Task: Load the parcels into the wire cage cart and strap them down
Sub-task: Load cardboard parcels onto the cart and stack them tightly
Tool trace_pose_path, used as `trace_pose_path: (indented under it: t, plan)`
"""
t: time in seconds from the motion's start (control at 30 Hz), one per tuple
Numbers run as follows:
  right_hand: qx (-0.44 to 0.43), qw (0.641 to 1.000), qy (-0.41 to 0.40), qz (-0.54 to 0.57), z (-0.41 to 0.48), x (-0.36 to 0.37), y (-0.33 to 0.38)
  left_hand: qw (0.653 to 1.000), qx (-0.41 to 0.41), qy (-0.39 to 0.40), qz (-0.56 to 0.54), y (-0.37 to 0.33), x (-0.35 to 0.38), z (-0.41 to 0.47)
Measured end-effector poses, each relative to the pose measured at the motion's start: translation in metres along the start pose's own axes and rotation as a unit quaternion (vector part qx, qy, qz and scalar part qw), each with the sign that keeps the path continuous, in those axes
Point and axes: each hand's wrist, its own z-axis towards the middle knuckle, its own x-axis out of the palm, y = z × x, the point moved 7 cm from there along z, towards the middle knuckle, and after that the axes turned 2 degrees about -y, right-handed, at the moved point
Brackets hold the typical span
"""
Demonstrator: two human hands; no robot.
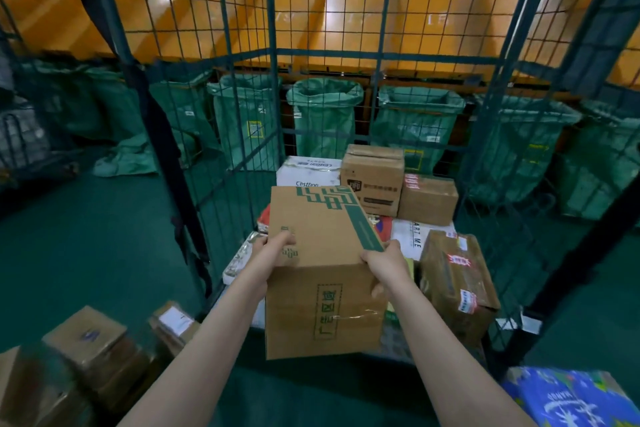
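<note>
Cardboard box over wire cage cart front edge; left grip, right grip clasp opposite side edges. Likely stiff, light; sides suit holding.

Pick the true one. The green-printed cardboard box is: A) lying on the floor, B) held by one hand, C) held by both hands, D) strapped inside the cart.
C: the left hand and right hand grip opposite sides of the green-printed box.

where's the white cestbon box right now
In the head view, the white Cestbon box sits at the back of the wire cage cart, left of centre, right beside the tall brown carton and beyond the green-printed box.
</note>
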Motion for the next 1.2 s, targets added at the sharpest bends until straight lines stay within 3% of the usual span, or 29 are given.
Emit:
trace_pose_path:
  t: [0.2,0.8,1.2]
  plan:
    - [0.01,0.999,-0.013,0.039,0.059,0.041,0.037,1.0,-0.009,-0.001,0.009,-0.024,-0.006,0.076]
    - [0.003,0.999,0.04,-0.022,0.315,0.118,0.128,0.998,-0.042,-0.041,-0.008,-0.102,0.055,0.322]
    - [0.032,0.995,0.059,-0.073,0.461,0.193,0.148,0.987,-0.146,-0.064,0.013,-0.106,0.074,0.46]
